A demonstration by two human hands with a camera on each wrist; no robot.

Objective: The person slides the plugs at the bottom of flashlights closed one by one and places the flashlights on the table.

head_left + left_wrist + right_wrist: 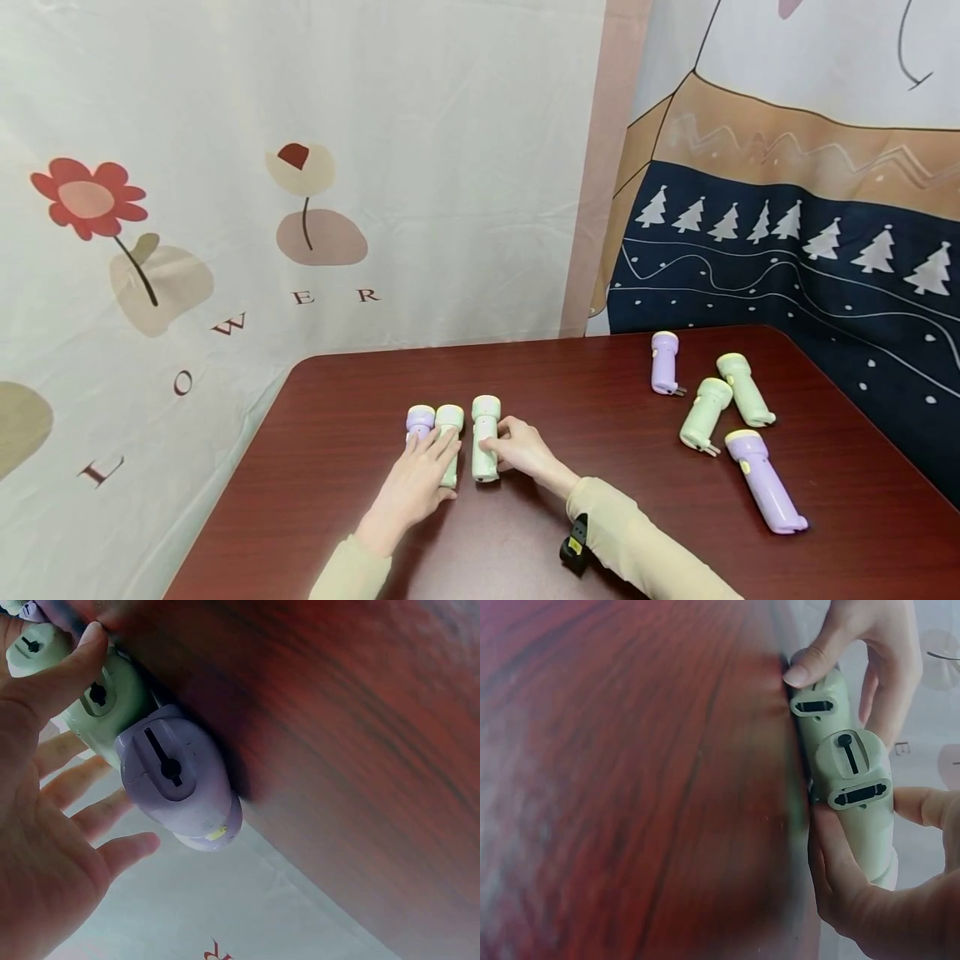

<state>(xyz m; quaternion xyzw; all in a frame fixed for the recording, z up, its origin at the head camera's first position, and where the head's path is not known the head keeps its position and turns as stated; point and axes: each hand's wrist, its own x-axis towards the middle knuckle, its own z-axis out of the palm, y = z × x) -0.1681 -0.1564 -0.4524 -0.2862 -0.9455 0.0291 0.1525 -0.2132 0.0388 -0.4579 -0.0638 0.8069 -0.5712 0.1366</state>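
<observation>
1. We see the purple flashlight (420, 417) partly beneath the left hand (412, 487), whose fingers lie extended, gripping nothing.
2. Just beside it we note the inner green flashlight (450, 414), under the same hand, long axis pointing away from the person.
3. Across a narrow gap, nearly parallel, we find the outer green flashlight (486, 417) on the table (570, 383), pinched between thumb and fingers of the right hand (527, 450), which reaches in from the right.

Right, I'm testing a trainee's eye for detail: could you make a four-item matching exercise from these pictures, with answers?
1. Left grip
2. Right grip
3. Right-side flashlight nearest the camera
4. Tabletop

A. Purple
B. Holds a green flashlight
C. Reddish brown
D. Over another green flashlight beside a purple one

Pairs: 1-D, 2-B, 3-A, 4-C
</observation>
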